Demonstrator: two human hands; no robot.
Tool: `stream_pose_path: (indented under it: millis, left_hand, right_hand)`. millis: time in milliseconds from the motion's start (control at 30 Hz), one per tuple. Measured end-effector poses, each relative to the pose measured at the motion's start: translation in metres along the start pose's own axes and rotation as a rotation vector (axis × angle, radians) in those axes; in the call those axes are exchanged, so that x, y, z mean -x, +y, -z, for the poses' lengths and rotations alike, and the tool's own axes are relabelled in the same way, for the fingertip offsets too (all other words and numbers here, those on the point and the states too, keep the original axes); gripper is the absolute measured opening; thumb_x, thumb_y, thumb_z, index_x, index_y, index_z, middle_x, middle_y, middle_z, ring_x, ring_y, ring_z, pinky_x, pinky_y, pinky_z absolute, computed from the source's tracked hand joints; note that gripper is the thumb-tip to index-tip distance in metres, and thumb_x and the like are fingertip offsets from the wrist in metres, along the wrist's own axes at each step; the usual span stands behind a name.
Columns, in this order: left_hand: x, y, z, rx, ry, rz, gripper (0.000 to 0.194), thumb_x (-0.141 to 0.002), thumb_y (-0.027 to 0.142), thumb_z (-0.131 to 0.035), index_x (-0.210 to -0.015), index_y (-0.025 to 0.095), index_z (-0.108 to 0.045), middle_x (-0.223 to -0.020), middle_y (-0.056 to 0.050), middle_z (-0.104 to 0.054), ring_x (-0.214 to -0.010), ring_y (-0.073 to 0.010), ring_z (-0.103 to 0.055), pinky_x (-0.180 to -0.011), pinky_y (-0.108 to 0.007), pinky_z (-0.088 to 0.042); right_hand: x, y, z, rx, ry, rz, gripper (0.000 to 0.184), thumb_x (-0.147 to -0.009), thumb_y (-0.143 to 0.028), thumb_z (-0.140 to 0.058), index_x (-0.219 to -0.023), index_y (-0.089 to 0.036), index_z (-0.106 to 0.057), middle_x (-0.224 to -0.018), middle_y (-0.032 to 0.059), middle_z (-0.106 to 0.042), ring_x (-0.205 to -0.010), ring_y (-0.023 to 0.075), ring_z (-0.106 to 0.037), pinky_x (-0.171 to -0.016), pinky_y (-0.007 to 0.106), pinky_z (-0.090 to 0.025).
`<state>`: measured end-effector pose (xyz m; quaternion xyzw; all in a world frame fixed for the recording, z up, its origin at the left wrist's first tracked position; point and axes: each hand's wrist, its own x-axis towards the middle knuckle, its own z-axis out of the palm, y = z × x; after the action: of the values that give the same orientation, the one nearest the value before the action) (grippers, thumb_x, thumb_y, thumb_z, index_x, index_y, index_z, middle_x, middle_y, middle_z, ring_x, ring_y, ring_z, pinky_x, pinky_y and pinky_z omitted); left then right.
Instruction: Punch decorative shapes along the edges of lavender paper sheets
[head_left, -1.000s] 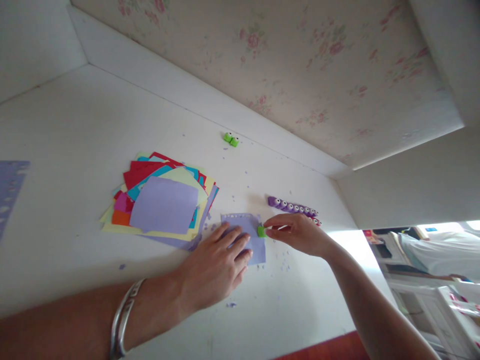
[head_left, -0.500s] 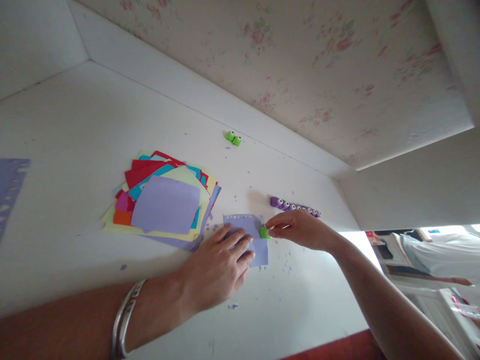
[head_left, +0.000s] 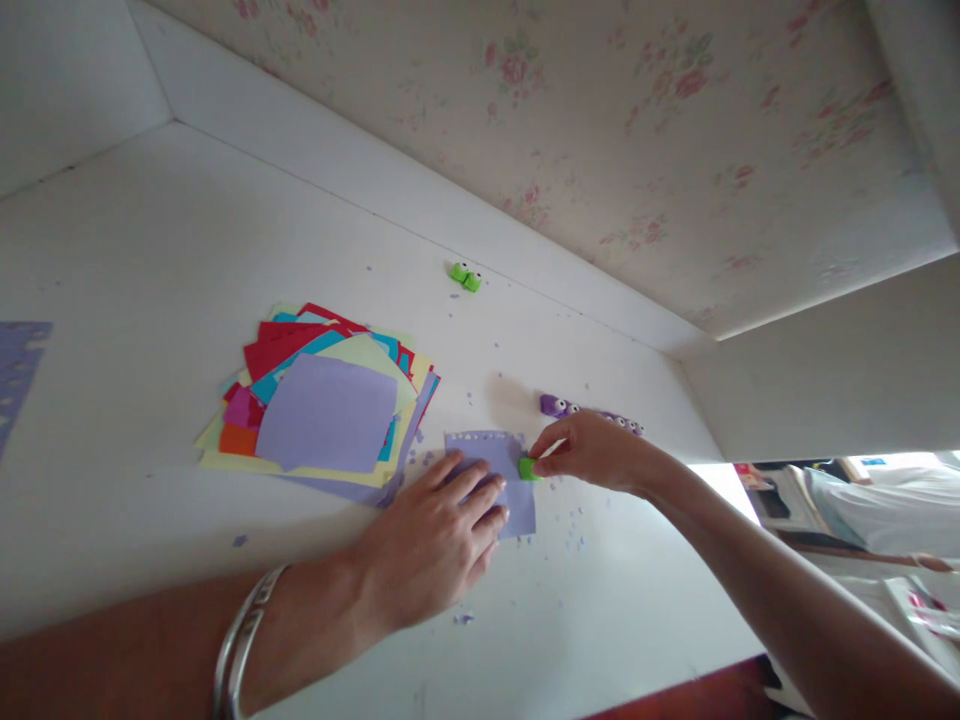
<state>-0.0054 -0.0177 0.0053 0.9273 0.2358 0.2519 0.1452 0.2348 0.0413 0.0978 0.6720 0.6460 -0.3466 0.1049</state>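
My left hand [head_left: 429, 540] lies flat with spread fingers on a small lilac paper sheet [head_left: 517, 500], pressing it onto the white table [head_left: 135, 250]. The sheet has a row of punched holes along its far edge. My right hand [head_left: 592, 450] pinches a small green punch [head_left: 528, 467] at the sheet's right edge. A silver bangle [head_left: 240, 640] circles my left wrist.
A fanned stack of coloured papers [head_left: 322, 405] lies left of the sheet. A green frog-eyed punch [head_left: 464, 276] sits near the back wall. A row of purple punches [head_left: 559, 405] lies behind my right hand. Lilac paper bits dot the table. A punched lilac sheet [head_left: 19, 370] shows at the left edge.
The right hand with the green punch has shifted slightly along the sheet's right edge and now hides more of the purple row. The left hand stays put.
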Motion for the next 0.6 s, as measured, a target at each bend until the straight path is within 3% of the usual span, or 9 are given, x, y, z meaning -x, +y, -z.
stream_pose_path:
  millis: [400,600]
  left_hand:
    - [-0.0007,0.0010,-0.0009,0.015,0.019,0.013,0.028,-0.100,0.032,-0.048,-0.121,0.022,-0.065,-0.134,-0.004,-0.062,-0.126,-0.0237,-0.051,-0.113,-0.046,-0.027]
    - [-0.0007,0.0016,-0.0008,0.013,0.011,0.004,0.029,-0.100,0.032,-0.048,-0.121,0.022,-0.065,-0.134,-0.005,-0.061,-0.126,-0.0233,-0.050,-0.114,-0.046,-0.027]
  right_hand:
    - [-0.0074,-0.0075,0.0053,0.028,-0.067,0.028,0.009,-0.066,-0.032,-0.078,-0.067,-0.023,-0.080,-0.056,-0.0013,-0.068,-0.052,0.0129,-0.055,-0.050,0.026,-0.037]
    - [-0.0014,-0.0073,0.0025,0.051,-0.028,0.034,0.013,-0.071,-0.034,-0.076,-0.071,-0.022,-0.080,-0.055,0.0001,-0.067,-0.053,0.0148,-0.057,-0.052,0.028,-0.039]
